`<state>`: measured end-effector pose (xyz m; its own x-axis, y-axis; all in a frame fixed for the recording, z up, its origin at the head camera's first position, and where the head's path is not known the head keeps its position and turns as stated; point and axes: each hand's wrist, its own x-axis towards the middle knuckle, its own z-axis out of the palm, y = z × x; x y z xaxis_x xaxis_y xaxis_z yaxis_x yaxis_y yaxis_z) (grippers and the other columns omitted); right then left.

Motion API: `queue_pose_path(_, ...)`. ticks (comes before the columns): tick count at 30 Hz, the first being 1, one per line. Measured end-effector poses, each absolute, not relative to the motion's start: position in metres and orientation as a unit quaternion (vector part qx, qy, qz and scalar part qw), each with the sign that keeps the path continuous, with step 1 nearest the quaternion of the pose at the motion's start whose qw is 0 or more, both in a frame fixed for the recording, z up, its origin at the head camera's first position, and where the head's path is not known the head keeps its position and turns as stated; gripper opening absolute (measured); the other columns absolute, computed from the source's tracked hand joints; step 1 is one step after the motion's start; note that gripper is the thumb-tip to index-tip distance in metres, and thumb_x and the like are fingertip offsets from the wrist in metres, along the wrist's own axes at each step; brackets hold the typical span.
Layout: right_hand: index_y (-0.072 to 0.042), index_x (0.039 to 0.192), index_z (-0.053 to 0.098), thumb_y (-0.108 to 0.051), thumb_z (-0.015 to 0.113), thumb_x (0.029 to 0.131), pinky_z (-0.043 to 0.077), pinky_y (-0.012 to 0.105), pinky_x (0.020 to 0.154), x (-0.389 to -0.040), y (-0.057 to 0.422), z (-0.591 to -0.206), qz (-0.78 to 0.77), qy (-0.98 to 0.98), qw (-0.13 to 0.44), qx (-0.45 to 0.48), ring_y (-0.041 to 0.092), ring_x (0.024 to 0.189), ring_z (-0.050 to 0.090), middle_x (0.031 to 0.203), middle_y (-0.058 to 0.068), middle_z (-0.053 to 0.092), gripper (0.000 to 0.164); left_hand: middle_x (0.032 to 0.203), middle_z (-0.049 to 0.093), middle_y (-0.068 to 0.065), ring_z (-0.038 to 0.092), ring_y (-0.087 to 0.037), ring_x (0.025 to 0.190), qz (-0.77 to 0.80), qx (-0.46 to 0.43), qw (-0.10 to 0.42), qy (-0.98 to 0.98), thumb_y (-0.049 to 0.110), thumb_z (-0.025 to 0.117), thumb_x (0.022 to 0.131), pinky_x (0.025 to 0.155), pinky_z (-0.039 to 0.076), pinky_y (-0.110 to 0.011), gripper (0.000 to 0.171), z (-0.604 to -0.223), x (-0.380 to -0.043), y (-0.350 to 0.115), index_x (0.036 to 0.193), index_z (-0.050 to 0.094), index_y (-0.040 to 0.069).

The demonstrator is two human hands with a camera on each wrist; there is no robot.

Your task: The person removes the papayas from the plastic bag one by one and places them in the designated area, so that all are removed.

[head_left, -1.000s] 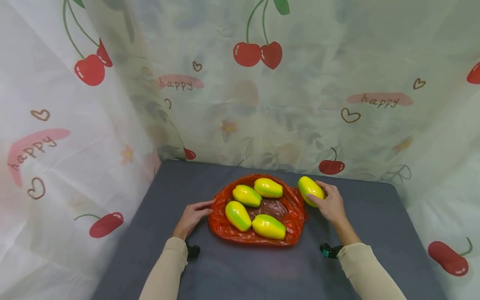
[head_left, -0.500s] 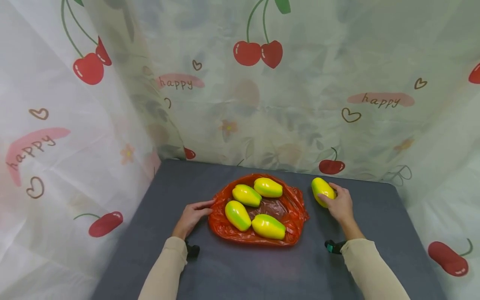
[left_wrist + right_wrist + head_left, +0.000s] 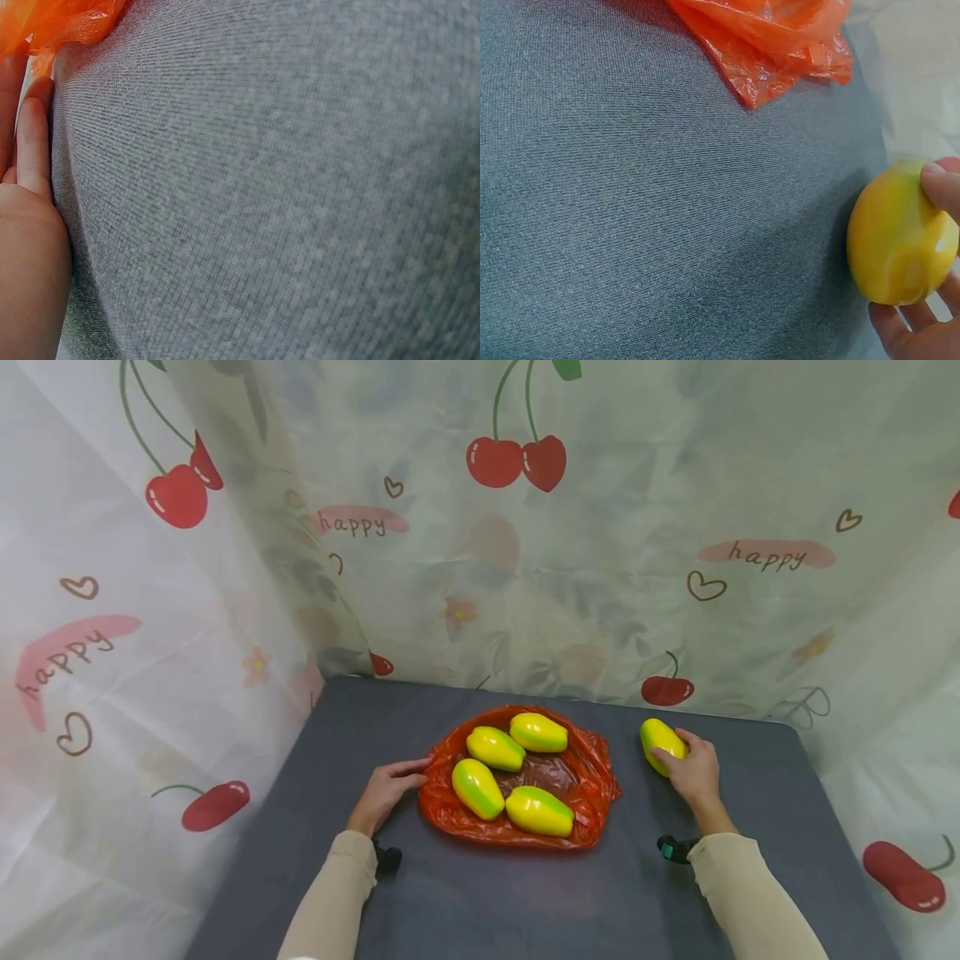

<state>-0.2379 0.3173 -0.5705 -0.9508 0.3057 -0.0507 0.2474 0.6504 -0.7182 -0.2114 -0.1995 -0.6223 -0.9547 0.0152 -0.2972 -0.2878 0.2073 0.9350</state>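
In the head view, a red plastic bag (image 3: pixel 442 814) lies spread on the table with several yellow-green papayas (image 3: pixel 538 811) on it. My left hand (image 3: pixel 384 793) is at the bag's left side, its fingertips pinching the edge. In the left wrist view, orange-looking plastic (image 3: pixel 71 26) shows at the fingers (image 3: pixel 34 139). Right of the bag, my right hand (image 3: pixel 693 772) grips another papaya (image 3: pixel 660 745) between thumb and fingers, near the table's back right. The right wrist view shows this papaya (image 3: pixel 900 240) close over the cloth, apart from the bag's crumpled corner (image 3: pixel 780 71).
A dark grey cloth-covered table (image 3: pixel 517 902) carries everything. Pale curtains (image 3: pixel 585 568) printed with cherries and hearts hang behind it and at both sides. Each wrist wears a dark strap with a small device (image 3: pixel 675 849).
My right hand has carried its papaya rightward, away from the bag's right edge. The left hand stays at the bag, and the other papayas have kept their places.
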Motion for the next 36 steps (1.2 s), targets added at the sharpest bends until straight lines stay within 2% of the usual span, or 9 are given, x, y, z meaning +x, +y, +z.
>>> queue_pose_path(7,0.004,0.153,0.039,-0.030,0.066,0.098,0.035,0.059,0.114,-0.2380,0.3173,-0.5732,0.397,-0.903,0.037,-0.163,0.045,0.133,0.037,0.152,0.032,0.039,0.071,0.141,0.066,-0.003,0.051,-0.027,0.143,0.623,-0.089,0.120,0.768,0.026,0.076,0.091,0.122,0.036,-0.053,0.037,-0.6222,-0.2122,-0.1999,0.128,0.073,0.025)
queue_pose_path(16,0.002,0.158,0.030,-0.040,0.066,0.097,0.031,0.060,0.120,-0.2395,0.3147,-0.5739,0.399,-0.899,0.005,-0.178,0.046,0.141,0.035,0.158,0.032,0.034,0.082,0.140,0.067,-0.003,0.052,-0.027,0.141,0.623,-0.096,0.117,0.767,0.025,0.077,0.090,0.122,0.038,-0.052,0.036,-0.6230,-0.2113,-0.2012,0.126,0.074,0.026)
queue_pose_path(21,0.002,0.158,0.029,-0.043,0.066,0.097,0.032,0.059,0.120,-0.2410,0.3157,-0.5761,0.399,-0.900,0.001,-0.173,0.046,0.144,0.035,0.160,0.031,0.032,0.085,0.139,0.068,-0.003,0.053,-0.025,0.141,0.622,-0.101,0.112,0.769,0.026,0.079,0.088,0.121,0.039,-0.050,0.039,-0.6232,-0.2114,-0.1988,0.127,0.074,0.026)
queue_pose_path(31,0.002,0.159,0.028,-0.046,0.064,0.097,0.033,0.061,0.119,-0.2434,0.3142,-0.5738,0.404,-0.901,0.000,-0.160,0.047,0.143,0.034,0.160,0.032,0.030,0.086,0.141,0.066,-0.003,0.052,-0.026,0.142,0.624,-0.094,0.111,0.768,0.025,0.077,0.090,0.122,0.037,-0.052,0.038,-0.6201,-0.2095,-0.1975,0.128,0.074,0.025)
queue_pose_path(36,0.001,0.159,0.027,-0.049,0.063,0.097,0.030,0.064,0.118,-0.2437,0.3149,-0.5704,0.389,-0.908,0.000,-0.154,0.051,0.144,0.029,0.160,0.034,0.025,0.087,0.140,0.067,-0.003,0.052,-0.026,0.142,0.625,-0.088,0.111,0.768,0.025,0.077,0.090,0.122,0.037,-0.052,0.038,-0.6205,-0.2096,-0.1989,0.128,0.073,0.026)
